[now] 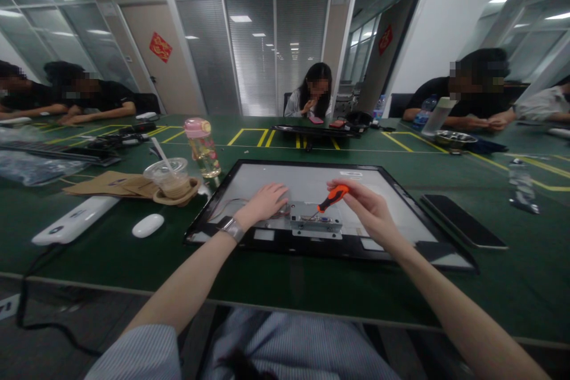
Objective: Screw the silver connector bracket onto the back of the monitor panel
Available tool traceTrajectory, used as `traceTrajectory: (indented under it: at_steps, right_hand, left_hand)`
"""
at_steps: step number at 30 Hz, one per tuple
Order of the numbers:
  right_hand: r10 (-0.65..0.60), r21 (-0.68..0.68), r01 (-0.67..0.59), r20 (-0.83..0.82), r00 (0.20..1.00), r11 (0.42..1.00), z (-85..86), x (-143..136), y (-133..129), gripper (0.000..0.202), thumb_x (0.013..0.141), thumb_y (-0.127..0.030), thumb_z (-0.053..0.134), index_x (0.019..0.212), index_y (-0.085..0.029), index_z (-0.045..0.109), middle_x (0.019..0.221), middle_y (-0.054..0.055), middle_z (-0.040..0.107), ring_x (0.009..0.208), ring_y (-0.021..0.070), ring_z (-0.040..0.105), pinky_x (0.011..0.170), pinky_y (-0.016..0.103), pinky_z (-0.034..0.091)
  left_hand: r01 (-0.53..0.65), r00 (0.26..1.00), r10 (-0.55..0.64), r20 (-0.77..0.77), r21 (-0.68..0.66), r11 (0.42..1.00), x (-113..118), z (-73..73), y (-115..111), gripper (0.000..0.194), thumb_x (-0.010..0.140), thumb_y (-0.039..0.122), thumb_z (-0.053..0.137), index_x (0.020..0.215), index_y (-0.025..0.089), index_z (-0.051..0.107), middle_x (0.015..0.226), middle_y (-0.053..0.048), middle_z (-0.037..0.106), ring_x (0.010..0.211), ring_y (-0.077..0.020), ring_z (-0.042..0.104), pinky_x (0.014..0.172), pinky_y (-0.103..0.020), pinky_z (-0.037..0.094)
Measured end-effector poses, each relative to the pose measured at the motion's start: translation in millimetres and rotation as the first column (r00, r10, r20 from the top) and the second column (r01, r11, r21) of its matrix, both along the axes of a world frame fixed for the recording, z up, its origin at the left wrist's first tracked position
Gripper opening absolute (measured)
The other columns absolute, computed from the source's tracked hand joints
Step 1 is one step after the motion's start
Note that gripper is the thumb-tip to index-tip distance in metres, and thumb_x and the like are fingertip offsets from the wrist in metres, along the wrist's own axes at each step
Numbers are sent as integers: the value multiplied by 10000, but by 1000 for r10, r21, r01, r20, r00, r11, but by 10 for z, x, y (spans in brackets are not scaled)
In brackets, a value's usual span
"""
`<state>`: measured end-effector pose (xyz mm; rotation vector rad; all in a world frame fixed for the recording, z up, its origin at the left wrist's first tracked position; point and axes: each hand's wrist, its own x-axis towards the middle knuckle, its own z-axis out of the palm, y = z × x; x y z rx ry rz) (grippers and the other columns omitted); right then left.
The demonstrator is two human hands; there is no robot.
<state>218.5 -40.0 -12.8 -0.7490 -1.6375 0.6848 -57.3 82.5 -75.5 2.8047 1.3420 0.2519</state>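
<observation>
A flat display panel [312, 181] with a black frame lies on the green table, its pale inner side up. Near its front edge sits a metal bracket [317, 228] with connector ports. My right hand [367, 205] grips the end of an orange and black screwdriver [333, 198], which slants down to the left with its tip at the bracket. To the left of the bracket, my left hand [266, 203] rests on the panel beside some thin wires, fingers stretched out and holding nothing visible.
Left of the panel are a pink-capped bottle [202, 147], an iced drink cup [170, 175], a white mouse [148, 225] and a white power strip [75, 221]. A black phone-like slab [463, 221] lies right. Several people sit across the table [267, 285].
</observation>
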Motion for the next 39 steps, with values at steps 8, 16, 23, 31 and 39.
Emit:
traceTrajectory:
  at_steps: [8,16,23,31,39]
  right_hand:
    - [20,-10,-21,-104,994,1000,-3,1,31,78,863,-388,792,892,-320,817,923,25,670,896,198,691,788,349,614]
    - [27,-77,-35,-101,995,996,0,29,42,269,934,-358,727,1200,-326,755,1131,45,795,1062,237,745,971,437,598]
    - [27,-48,-26,14,1000,999,76,8,-21,280,989,-360,645,1244,-297,742,1209,71,782,1157,264,718,1019,466,572]
    - [-110,86,109,-1,994,990,8,3,40,161,852,-345,800,1008,-323,831,975,49,749,944,243,715,838,418,606]
    - [-58,134,46,86,995,990,70,24,-49,307,1008,-284,564,1231,-349,766,1243,56,746,1201,265,668,1042,488,521]
  left_hand:
    - [22,1000,-21,-13,19,1000,-8,-5,5,517,1088,435,324,1507,165,461,1592,-141,464,1479,-285,426,1227,-469,322]
    - [11,1000,-11,8,-2,1000,-1,-9,11,519,1088,447,326,1509,175,463,1602,-141,450,1487,-296,419,1225,-499,323]
    - [-6,1000,6,8,4,1000,6,-2,-10,502,1085,417,365,1507,164,466,1599,-136,455,1487,-288,415,1228,-472,323]
    - [-1,1000,1,-28,7,1000,21,30,-23,512,1084,410,356,1509,145,464,1599,-147,451,1487,-292,413,1237,-467,305]
    - [19,1000,-19,-8,19,1000,-10,4,-3,518,1088,441,324,1505,169,468,1589,-141,468,1473,-283,435,1222,-471,328]
